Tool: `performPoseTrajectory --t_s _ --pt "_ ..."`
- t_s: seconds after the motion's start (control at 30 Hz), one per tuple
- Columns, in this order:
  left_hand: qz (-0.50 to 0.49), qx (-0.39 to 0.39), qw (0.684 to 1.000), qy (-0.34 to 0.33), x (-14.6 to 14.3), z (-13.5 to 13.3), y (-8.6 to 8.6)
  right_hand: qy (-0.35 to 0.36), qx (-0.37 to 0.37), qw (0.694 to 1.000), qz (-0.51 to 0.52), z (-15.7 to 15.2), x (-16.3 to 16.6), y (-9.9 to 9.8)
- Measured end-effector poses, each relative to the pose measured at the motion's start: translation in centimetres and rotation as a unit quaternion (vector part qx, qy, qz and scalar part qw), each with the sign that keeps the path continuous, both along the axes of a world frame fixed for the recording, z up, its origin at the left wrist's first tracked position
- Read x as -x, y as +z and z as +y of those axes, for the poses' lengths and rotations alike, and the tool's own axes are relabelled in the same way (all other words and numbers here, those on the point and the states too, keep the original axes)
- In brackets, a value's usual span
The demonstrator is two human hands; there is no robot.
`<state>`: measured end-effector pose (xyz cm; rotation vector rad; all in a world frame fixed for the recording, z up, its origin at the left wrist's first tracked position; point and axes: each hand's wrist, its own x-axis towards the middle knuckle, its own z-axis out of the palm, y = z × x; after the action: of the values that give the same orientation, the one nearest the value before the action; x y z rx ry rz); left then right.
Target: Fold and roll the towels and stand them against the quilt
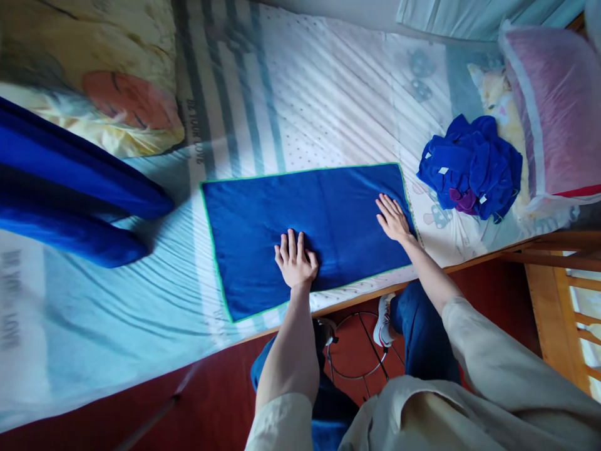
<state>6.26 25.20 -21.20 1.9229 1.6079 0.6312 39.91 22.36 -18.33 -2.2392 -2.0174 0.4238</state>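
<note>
A blue towel (347, 213) with a green stitched edge lies spread out on the bed in front of me. My left hand (297, 260) rests on it left of the middle, palm down with fingers spread. Near the towel's right edge, my right hand (392, 217) also lies flat, its fingers stretched out. Neither hand grasps anything. To the right of the towel sits a crumpled heap of blue cloths (474, 166) with small white tags and a purple piece among them.
The bed sheet (323, 94) is white and teal with stripes. Two rolled or folded blue lengths (84, 181) lie at the left, below a yellow pillow (117, 75). A pink cushion (554, 106) stands at the right. A wooden frame (549, 307) is at the lower right.
</note>
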Motion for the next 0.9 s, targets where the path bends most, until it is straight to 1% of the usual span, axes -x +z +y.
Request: performPoseTrajectory --t_s 0.07,0.13,0.2,0.27,0.33,0.37,0.4,0.47,0.53,0.57,0.63,0.67,0.7,0.77,0.83,0.9 --pt "-0.006 0.003 1.0 0.001 0.0 0.0 0.1 -0.031 0.004 0.999 -0.03 -1.1 -2.8 0.2" --pt "-0.013 0.005 1.0 0.004 0.0 0.0 0.1 -0.055 0.007 0.997 -0.05 -1.7 -4.6 0.4" --pt "-0.018 0.004 1.0 0.007 -0.1 0.1 0.1 -0.075 0.009 0.995 -0.061 -1.7 -5.2 0.5" --pt "-0.021 0.0 1.0 0.006 -0.1 0.1 0.0 -0.099 -0.001 0.993 -0.066 -0.9 -4.4 0.6" --pt "-0.017 -0.003 1.0 0.005 0.0 0.1 -0.1 -0.111 -0.026 0.992 -0.059 0.7 -1.9 0.7" --pt "-0.01 -0.006 1.0 0.004 0.0 0.1 -0.2 -0.102 -0.039 0.993 -0.046 1.7 0.0 0.8" --pt "0.0 -0.008 1.0 0.004 0.0 0.1 -0.2 -0.078 -0.05 0.995 -0.026 2.9 2.2 0.9" --pt "0.024 -0.015 1.0 0.0 0.0 0.1 -0.2 0.006 -0.057 0.998 0.031 5.3 7.1 1.1" --pt "0.043 -0.024 0.999 -0.004 0.0 0.1 -0.3 0.09 -0.051 0.991 0.088 7.6 11.9 1.1" --pt "0.048 -0.028 0.998 -0.007 0.1 0.1 -0.4 0.116 -0.047 0.986 0.111 8.5 13.9 1.0" --pt "0.05 -0.034 0.998 -0.01 0.1 0.1 -0.5 0.152 -0.041 0.978 0.136 9.7 16.6 0.5" --pt "0.05 -0.035 0.998 -0.011 0.1 0.1 -0.6 0.163 -0.037 0.976 0.141 10.1 17.2 0.2" --pt "0.049 -0.036 0.998 -0.01 0.1 0.1 -0.6 0.171 -0.032 0.974 0.142 10.2 17.1 -0.1" --pt "0.049 -0.037 0.998 -0.008 0.1 0.1 -0.7 0.175 -0.023 0.975 0.133 10.2 15.4 -0.8" --pt "0.047 -0.038 0.998 -0.006 0.1 0.1 -0.7 0.153 -0.016 0.981 0.116 9.9 12.1 -1.2" --pt "0.041 -0.036 0.998 -0.006 0.1 0.1 -0.7 0.103 -0.016 0.991 0.088 9.7 7.9 -1.4"
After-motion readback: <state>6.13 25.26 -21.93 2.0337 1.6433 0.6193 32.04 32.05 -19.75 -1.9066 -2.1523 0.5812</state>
